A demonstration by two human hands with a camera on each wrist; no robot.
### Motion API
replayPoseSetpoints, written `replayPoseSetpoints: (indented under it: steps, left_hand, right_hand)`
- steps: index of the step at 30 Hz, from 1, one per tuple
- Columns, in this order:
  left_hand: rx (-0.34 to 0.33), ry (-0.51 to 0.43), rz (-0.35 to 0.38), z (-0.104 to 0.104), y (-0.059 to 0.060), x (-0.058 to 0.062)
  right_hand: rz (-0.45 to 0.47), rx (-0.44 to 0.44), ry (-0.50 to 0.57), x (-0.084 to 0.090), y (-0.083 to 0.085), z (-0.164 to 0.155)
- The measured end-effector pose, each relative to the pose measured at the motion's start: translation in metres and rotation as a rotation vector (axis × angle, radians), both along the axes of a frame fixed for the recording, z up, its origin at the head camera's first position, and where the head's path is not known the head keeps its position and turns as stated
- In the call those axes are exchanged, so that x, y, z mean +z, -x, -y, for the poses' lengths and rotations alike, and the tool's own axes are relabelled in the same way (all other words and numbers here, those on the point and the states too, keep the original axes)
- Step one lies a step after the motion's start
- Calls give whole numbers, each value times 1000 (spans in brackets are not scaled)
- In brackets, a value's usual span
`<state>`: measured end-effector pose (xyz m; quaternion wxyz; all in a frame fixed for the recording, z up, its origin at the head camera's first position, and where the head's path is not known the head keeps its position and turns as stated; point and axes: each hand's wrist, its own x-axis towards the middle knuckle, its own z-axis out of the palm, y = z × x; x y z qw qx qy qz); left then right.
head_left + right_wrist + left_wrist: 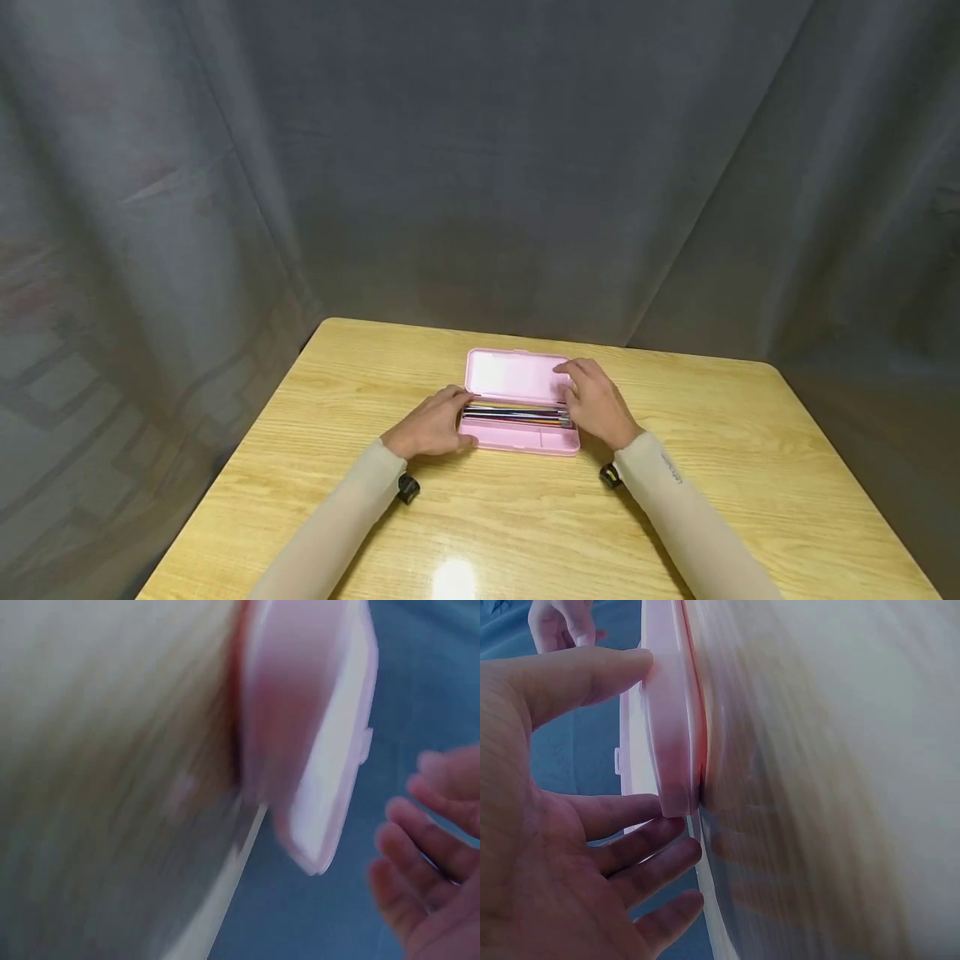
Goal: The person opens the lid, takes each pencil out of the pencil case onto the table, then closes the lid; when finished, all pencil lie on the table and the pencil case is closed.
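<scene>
The pink pencil case (521, 402) lies open on the wooden table (750, 500), about in the middle between the left and right edges and closer to the far edge than to me. Its lid (513, 375) is folded back to the far side, tilted up. Around the case the table top is bare wood on the left, on the right and on the near side, so my arms have much room there. Behind the far edge hangs a grey curtain (480, 167).

My left hand (431, 427) rests at the left end of the case. In the left wrist view my thumb (592, 675) touches the pink side, and the other fingers (641, 851) are spread and relaxed beside the corner, so this hand is released and grasps nothing.

My right hand (596, 402) is at the right end of the case, over the lid's right corner. In the right wrist view its fingers (420, 855) look loosely bent and apart from the lid, but the picture is blurred.

In the base lie several coloured pencils (513, 412), side by side along the length, in the far part. A thin divider separates a narrower near compartment (517, 436), whose contents I cannot tell.
</scene>
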<state>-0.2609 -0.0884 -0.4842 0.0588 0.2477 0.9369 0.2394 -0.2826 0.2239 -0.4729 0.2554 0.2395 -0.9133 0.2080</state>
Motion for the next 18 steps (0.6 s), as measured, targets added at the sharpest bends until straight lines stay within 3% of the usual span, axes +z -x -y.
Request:
replayPoseSetpoints:
  steps: [7, 18]
  left_hand:
    - [2, -3, -14, 1, 1, 0]
    - [2, 7, -6, 0, 1, -1]
  right_hand:
    - [89, 39, -67, -2, -17, 16]
    - [180, 62, -254, -4, -20, 25]
